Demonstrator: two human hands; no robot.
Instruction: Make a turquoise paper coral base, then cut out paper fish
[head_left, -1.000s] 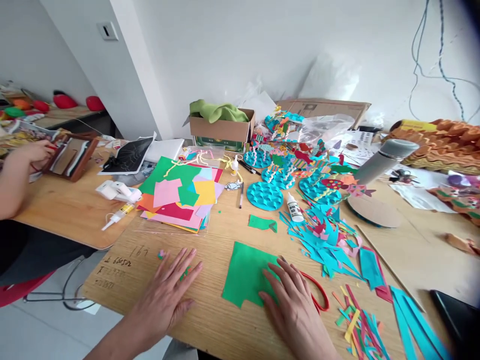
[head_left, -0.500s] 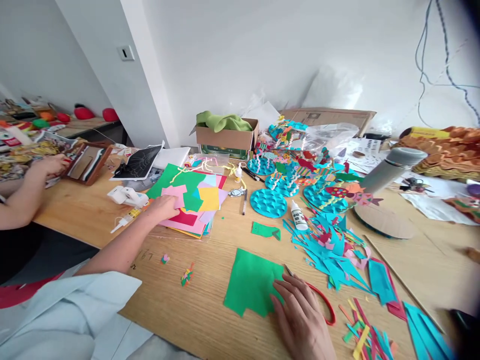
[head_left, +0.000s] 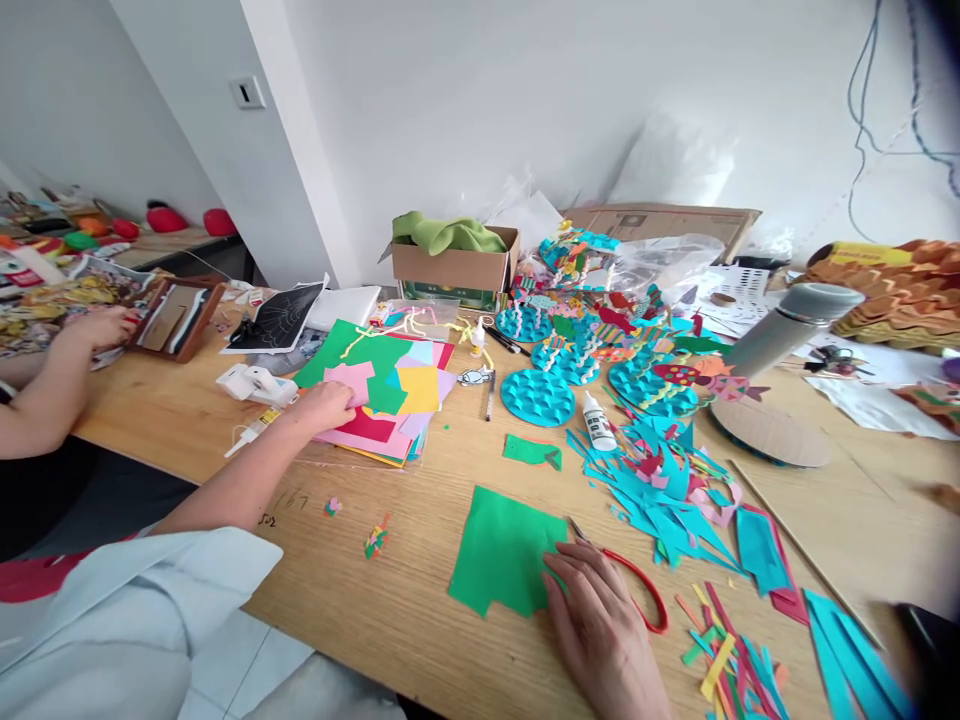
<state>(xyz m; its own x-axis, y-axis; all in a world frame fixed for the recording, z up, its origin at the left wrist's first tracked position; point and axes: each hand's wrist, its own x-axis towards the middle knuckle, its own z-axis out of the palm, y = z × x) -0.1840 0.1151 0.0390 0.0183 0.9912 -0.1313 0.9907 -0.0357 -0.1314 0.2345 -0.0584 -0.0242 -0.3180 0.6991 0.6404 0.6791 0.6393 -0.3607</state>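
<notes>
My left hand [head_left: 328,406] is at the stack of coloured paper [head_left: 367,430], its fingers closed at the edge of a small pink paper piece [head_left: 351,380]. Yellow [head_left: 418,390] and green [head_left: 388,395] pieces lie beside the pink one. My right hand [head_left: 600,615] lies flat, fingers stretched, over the right edge of a green paper sheet [head_left: 502,545] with a notch in its lower edge. Red-handled scissors [head_left: 646,585] lie partly under this hand. Above the sheet is a green fish-shaped cutout [head_left: 531,452].
A white glue bottle [head_left: 598,422] stands near blue paper scraps [head_left: 667,500]. Blue discs [head_left: 537,397] and paper fish fill the back. A grey flask [head_left: 787,330] leans at right, near a thin stick [head_left: 806,555]. Another person's hand [head_left: 101,328] is at far left.
The view has shifted slightly. The fingers of my left hand have closed more at the pink piece. My right hand stays over the green sheet and scissors.
</notes>
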